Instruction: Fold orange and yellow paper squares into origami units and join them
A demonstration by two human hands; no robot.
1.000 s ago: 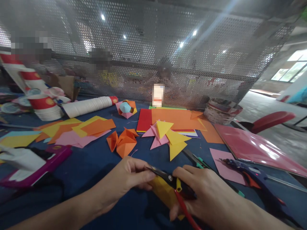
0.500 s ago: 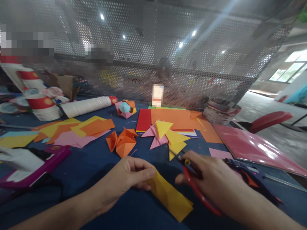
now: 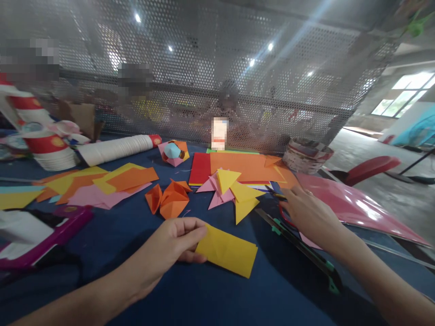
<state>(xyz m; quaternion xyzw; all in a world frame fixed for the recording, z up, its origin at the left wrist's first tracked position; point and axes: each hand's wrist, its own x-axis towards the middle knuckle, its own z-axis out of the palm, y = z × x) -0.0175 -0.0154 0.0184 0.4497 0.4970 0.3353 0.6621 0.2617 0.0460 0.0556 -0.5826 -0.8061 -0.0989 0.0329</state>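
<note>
From my remote view, I'm holding a folded yellow paper strip (image 3: 231, 254) in my left hand (image 3: 183, 242) — its thumb and fingers are pinching the strip's left end, while the rest is extending rightward over the dark blue table (image 3: 152, 294). The strip is lying nearly level, its right end showing more than one layer.

My right hand (image 3: 306, 206) is reaching out to the right, its fingers bending over a pair of scissors (image 3: 287, 217) with red on the handle. The blades are pointing left, toward the yellow and pink folded triangles (image 3: 233, 190). The hand is covering much of the handle, so I cannot tell whether its fingers are gripping it or only resting there. A long dark tool with green parts (image 3: 301, 246) is lying just beside that hand, on its near side, and a bit of pink paper (image 3: 311, 241) is showing beneath the wrist side.

Beyond my left hand, orange folded pieces (image 3: 175, 199) are sitting near the triangles. Behind them I'm seeing a multicoloured folded paper ball (image 3: 173, 153), and to its right an orange sheet (image 3: 244, 167) is partly covering a red one (image 3: 200, 168). A glossy pink packet (image 3: 367, 210) is lying to the right — a round patterned basket (image 3: 307, 156) is standing behind it.
</note>
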